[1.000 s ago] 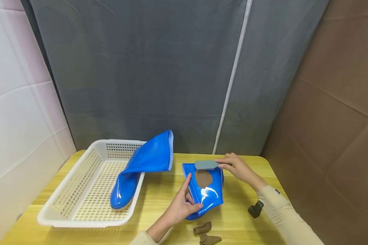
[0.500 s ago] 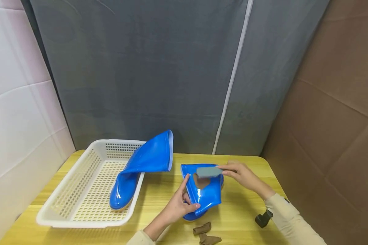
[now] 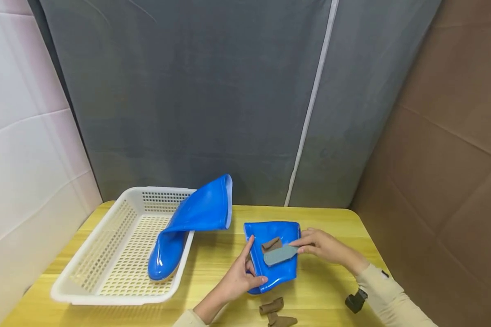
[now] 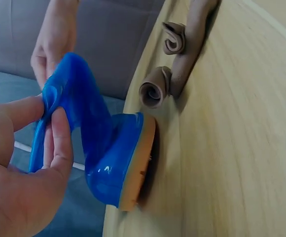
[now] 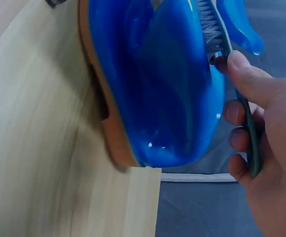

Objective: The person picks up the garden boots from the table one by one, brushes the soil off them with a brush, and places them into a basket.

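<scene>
A blue rubber boot (image 3: 284, 230) stands on its orange sole, its shaft folded over toward me. My left hand (image 3: 238, 275) pinches the shaft's edge between thumb and fingers, seen closely in the left wrist view. On the shaft lies a brown patch (image 3: 271, 244), its far edge curled up. My right hand (image 3: 326, 247) holds a grey-green scrubbing brush (image 3: 279, 256) by its handle. The brush lies over the near part of the patch, hiding it. White bristles (image 5: 209, 27) face the boot in the right wrist view.
A white plastic basket (image 3: 61, 290) stands at the left. A second blue boot (image 3: 198, 209) leans in it, its shaft over the right rim. Rolled brown pieces (image 3: 272, 305) lie on the wooden table (image 3: 212, 290) near its front. A grey curtain hangs behind.
The brush has moved down the shaft toward me. The brown patch, flat before, now has its far edge rolled up. My left hand keeps its hold on the boot.
</scene>
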The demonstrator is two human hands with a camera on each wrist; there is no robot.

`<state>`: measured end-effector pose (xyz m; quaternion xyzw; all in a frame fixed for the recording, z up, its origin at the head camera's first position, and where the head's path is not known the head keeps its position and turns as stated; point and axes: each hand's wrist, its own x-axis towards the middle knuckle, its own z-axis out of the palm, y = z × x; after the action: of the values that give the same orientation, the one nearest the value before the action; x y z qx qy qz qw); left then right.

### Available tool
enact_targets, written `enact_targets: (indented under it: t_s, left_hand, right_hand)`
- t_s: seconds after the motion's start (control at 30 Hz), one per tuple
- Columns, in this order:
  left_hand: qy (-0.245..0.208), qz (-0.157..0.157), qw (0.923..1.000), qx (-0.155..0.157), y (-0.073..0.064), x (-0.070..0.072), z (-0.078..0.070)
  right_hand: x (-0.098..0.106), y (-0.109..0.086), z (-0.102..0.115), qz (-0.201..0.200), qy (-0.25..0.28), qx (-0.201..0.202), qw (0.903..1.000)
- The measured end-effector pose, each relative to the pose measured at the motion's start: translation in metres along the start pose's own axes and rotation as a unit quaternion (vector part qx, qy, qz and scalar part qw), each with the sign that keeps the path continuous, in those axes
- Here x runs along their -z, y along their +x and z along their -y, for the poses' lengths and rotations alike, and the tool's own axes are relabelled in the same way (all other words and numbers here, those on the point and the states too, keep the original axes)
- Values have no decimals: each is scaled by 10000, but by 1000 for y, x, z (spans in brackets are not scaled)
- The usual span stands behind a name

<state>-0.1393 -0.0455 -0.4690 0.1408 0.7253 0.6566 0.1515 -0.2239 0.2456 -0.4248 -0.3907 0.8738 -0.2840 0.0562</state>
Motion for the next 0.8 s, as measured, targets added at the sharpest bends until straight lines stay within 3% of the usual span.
enact_targets:
  t_s: [0.13, 0.23, 0.33, 0.47, 0.6, 0.67, 0.8]
  left_hand:
    - [250, -52, 9997, -8, 2, -1, -2]
    - [328, -126, 9994, -45, 4, -2, -5]
    - [199, -191, 9996, -84, 5, -1, -6]
    - [-67, -113, 9999, -86, 4, 3, -4]
    - [74, 18, 10000, -54, 3, 8, -1]
    - [221, 67, 9997, -56, 3, 10, -2]
    - [522, 122, 9985, -101, 5, 11, -5]
  right_hand:
    - [8, 8, 1, -606, 206, -464, 9969]
    - [9, 19, -4, -1008, -263, -537, 9931]
    - [5, 21, -6, -841, -716, -385, 9931]
    - [3, 6, -2, -230, -499, -107, 9984]
    - [7, -6, 7, 176, -219, 181, 9994]
    - [10, -6, 9, 13, 24, 67, 10000]
    - [12, 3, 2, -766, 260, -497, 9955]
